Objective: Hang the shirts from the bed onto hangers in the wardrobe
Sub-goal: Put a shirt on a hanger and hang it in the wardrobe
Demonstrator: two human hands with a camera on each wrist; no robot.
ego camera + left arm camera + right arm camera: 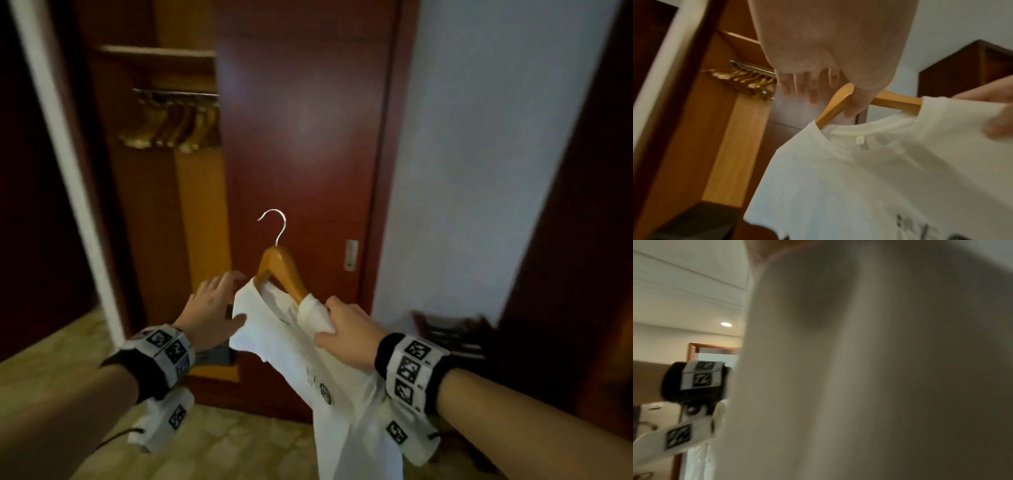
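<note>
From the head view, the right hand (346, 334) grips the right shoulder of a white T-shirt (329, 370), its fingers curled round the bunched cloth and the hidden end of a wooden hanger (279, 270) whose metal hook points upward in front of the closed red-brown wardrobe door (305, 137). The left hand (212, 311) lies with its fingers straight and spread, the thumb touching the shirt's left shoulder edge. To the left, the open wardrobe section shows a metal rail (174, 93) carrying a row of empty wooden hangers (174, 126) under a shelf (157, 51). The shirt hangs down over a yellowish patterned floor (222, 445). From the left wrist, the T-shirt (869, 170) sits on the hanger (838, 100) at both shoulders, its collar and label showing; the left fingers (799, 84) are extended and hold nothing. From the right wrist, white cloth (869, 369) fills most of the picture and hides the fingers; the left wristband (698, 379) with black-and-white markers shows at left.
</note>
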